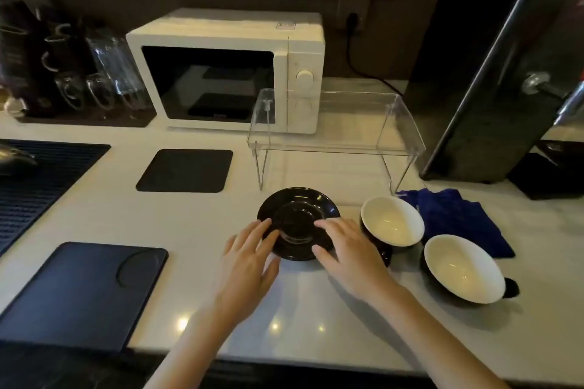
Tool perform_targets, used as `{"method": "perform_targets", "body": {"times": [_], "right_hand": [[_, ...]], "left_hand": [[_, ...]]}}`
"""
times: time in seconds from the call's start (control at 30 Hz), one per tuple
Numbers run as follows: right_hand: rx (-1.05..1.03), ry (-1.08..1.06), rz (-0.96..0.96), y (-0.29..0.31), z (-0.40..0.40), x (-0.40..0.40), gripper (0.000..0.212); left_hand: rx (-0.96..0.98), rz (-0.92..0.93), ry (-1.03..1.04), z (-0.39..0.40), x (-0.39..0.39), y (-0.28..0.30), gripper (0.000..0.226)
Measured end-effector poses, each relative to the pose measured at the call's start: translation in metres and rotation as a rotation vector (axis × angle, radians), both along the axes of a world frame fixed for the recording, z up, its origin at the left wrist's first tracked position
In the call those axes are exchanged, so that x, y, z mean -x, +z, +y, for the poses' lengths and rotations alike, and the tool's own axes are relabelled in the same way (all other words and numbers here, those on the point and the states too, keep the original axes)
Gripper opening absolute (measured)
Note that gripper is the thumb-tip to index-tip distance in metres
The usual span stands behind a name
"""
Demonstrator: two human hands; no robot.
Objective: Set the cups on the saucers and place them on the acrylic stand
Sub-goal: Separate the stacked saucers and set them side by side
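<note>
Saucer on desk, just before acrylic stand. Left hand and right hand flank it, fingers spread, resting on rim, no closed grip. Cups just right of right hand, nearer that side.

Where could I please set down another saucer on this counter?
Bare counter lies between the square black mat and the saucer, and in front of both hands, toward the counter edge. The acrylic stand top is bare too. It is crowded right of the saucer: two cups and a blue cloth.
</note>
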State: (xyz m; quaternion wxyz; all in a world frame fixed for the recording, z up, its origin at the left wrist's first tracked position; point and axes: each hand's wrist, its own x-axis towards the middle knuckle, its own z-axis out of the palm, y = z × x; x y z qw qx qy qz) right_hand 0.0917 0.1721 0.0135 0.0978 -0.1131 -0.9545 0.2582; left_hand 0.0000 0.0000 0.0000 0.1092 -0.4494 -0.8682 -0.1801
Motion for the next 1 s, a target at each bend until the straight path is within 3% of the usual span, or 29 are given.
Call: {"method": "perform_targets", "body": {"times": [0.17,0.27,0.37,0.47,0.6,0.67,0.73,0.87,1.0], "right_hand": [[-0.04,-0.225,-0.004,-0.017,-0.005,0.012,0.065],[0.074,-0.338,0.021,-0.025,-0.009,0.018,0.068],[0.226,-0.443,0.029,-0.028,-0.007,0.023,0.065],[0.417,-0.463,-0.035,-0.028,-0.002,0.026,0.054],[0.467,-0.445,-0.102,-0.023,0.003,0.024,0.049],[0.43,-0.437,-0.141,-0.022,0.005,0.024,0.046],[0.434,-0.424,-0.147,-0.021,0.007,0.024,0.04],[0.514,-0.425,-0.082,-0.018,0.006,0.02,0.032],[0.811,-0.44,-0.018,-0.006,0.007,0.015,0.025]], "left_hand": [[0.123,-0.229,0.148,0.002,0.015,-0.022,0.06],[0.003,-0.418,0.182,0.009,0.011,-0.026,0.061],[-0.211,-0.629,0.231,0.011,0.01,-0.023,0.053],[-0.264,-0.697,0.25,0.011,0.013,-0.02,0.039],[-0.568,-1.236,0.281,0.014,0.017,-0.016,0.043],[-0.644,-1.4,0.315,0.015,0.02,-0.016,0.038],[-0.643,-1.502,0.29,0.014,0.021,-0.015,0.029],[-0.745,-1.665,0.267,0.014,0.019,-0.013,0.033],[-0.782,-1.75,0.277,0.013,0.022,-0.017,0.044]]}}
